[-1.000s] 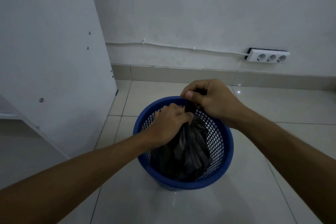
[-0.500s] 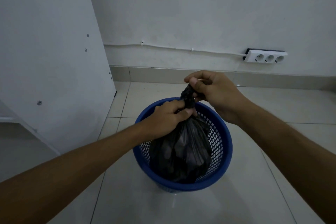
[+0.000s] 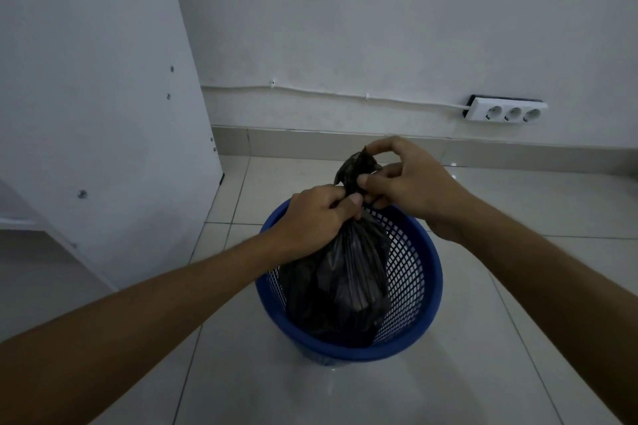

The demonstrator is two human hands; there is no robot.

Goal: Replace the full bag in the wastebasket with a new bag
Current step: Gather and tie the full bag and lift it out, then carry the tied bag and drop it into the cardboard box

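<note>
— Wastebasket first: what is in the round blue plastic mesh wastebasket (image 3: 419, 290) on the pale tiled floor (image 3: 500, 373)?
— It holds the full black plastic bag (image 3: 345, 283). The left hand (image 3: 316, 217) is clenched around its gathered neck.
— And the right hand (image 3: 409, 185)?
— Its fingertips pinch the twisted top, above the rim. Behind, a white three-socket power strip (image 3: 505, 112) sits on the wall.

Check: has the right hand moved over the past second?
Yes. The right hand, pinching the black bag top, has risen from the blue wastebasket rim toward the baseboard.
</note>
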